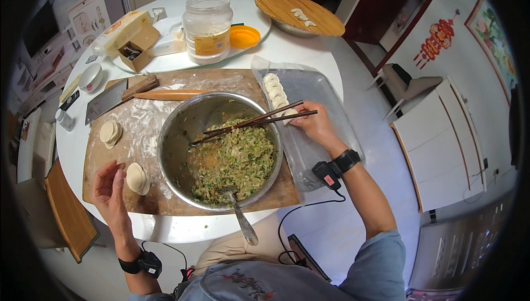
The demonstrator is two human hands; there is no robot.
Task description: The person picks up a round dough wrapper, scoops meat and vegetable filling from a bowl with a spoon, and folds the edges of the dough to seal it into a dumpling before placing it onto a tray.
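Note:
My right hand [315, 124] is at the near end of a row of white dumplings [275, 90] on a grey metal tray [304, 94]. Its fingers pinch the nearest dumpling [290, 113], partly hidden by a pair of dark wooden chopsticks [256, 121]. The chopsticks lie across a steel bowl [176, 125], their thick ends beside that hand. Chopped green-flecked filling [244, 156] and a metal spoon [243, 222] are in the bowl. My left hand [108, 189] holds nothing, fingers curled and apart, just left of a small stack of dough wrappers [136, 178]. Another wrapper stack [110, 133] lies farther back.
A floured wooden board [120, 195] carries a cleaver [107, 100] and a rolling pin [165, 94]. Behind stand a plastic jar [207, 23], an orange lid [244, 37] and an open carton [138, 48]. Several dumplings lie on a round bamboo board [281, 5]. A white bowl [90, 77] sits left.

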